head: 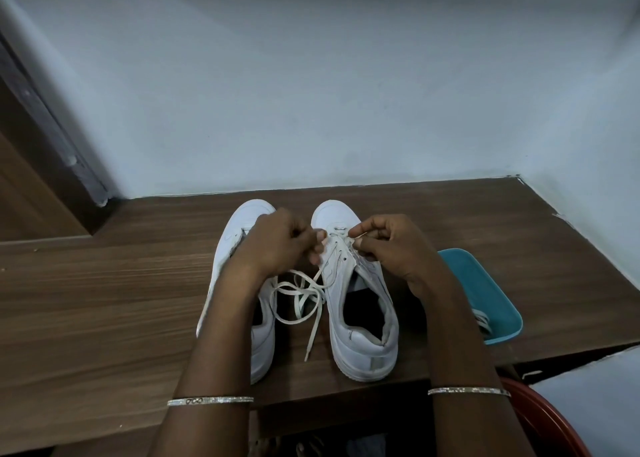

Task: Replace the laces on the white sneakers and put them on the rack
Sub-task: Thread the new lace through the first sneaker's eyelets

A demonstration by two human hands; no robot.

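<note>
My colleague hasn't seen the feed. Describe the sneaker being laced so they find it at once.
On the wooden table against the wall stand two white sneakers. Take the right sneaker, next to the teal tray, where the left hand and right hand meet. A white lace runs from its eyelets; the left sneaker lies partly under an arm.

A brown wooden table [104, 283] stands against a pale blue wall [311, 92]. A teal tray [485, 283] sits near the table's right edge, with a red plastic rim [533, 411] below the table's front corner.
</note>
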